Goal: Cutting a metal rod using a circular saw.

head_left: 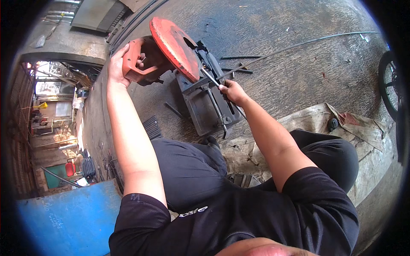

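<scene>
My left hand [116, 67] is wrapped round the orange-red handle [130, 70] of a cut-off saw, fingers curled through its opening. A round orange guard [173, 45] with worn paint tilts down over the saw's dark metal base [198, 113]. On the base, a clamp screw [215, 104] runs toward me and ends in a bent crank. My right hand [233, 92] is closed on a thin metal rod [209, 78], which reaches in beside the guard's lower edge. A small orange glow shows near the rod's far end; the guard hides most of the cutting spot.
A long thin bar [299, 46] stretches from the saw to the far right. Short dark rods [237, 70] lie beyond the saw, and a bundle of cut pieces [152, 127] left of it. Cloth sacking [307, 119] spreads at right; a wheel [388, 85] stands beyond.
</scene>
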Tool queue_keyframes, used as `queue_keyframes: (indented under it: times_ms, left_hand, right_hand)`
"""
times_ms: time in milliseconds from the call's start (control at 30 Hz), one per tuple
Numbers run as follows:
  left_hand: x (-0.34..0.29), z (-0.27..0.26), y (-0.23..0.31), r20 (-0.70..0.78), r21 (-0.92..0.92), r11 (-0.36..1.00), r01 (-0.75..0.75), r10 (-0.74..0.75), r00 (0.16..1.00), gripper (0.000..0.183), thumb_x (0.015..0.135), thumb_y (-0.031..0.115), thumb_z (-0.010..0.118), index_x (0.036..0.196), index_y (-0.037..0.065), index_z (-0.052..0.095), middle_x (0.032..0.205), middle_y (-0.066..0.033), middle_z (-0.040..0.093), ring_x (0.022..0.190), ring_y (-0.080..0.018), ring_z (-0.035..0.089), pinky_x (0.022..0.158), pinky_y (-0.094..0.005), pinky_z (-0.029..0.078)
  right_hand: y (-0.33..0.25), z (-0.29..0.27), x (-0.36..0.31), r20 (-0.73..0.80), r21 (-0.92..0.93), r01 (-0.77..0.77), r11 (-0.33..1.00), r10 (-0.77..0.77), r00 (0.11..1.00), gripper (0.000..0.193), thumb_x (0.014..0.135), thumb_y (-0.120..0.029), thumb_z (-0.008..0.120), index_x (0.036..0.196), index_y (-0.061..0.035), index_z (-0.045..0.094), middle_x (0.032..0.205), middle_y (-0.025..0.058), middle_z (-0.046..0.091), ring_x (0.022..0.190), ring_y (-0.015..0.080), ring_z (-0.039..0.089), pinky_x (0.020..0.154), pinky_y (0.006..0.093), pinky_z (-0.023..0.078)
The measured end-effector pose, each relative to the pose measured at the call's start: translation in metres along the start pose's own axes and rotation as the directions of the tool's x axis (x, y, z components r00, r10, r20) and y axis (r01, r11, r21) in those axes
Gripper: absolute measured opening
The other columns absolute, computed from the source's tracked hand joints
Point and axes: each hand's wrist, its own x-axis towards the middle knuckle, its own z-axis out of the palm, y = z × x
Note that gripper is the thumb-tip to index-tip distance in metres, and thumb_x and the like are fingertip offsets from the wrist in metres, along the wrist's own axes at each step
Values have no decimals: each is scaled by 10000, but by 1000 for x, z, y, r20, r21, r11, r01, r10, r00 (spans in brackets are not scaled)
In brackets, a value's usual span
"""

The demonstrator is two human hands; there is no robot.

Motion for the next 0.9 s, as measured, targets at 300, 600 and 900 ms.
queue_keyframes:
  times_ms: [300,600,900]
  left_hand:
    - [-2,3,0,-5,1,1000,1,-1,1000,435,931,338,493,1200,-3,509,866,-149,623,614,-160,569,579,-292,516]
    - [-4,6,1,-30,-13,1000,20,-20,999,447,934,344,487,1217,-2,500,883,-151,628,651,-165,585,588,-292,520]
    - [-2,1,2,20,36,999,1,-2,1000,438,935,327,483,1227,0,490,844,-145,618,571,-159,566,505,-263,494]
  right_hand:
    - [3,6,-1,24,-15,-38,999,39,999,213,957,-197,516,886,-6,581,686,56,581,530,136,523,467,311,429]
    - [-1,1,-1,-88,-147,77,986,-91,992,211,902,-204,621,876,2,581,712,61,609,564,129,555,521,312,452]
    - [0,2,3,-80,-207,36,978,-53,995,184,888,-169,634,858,6,587,691,57,614,567,134,568,533,307,458]
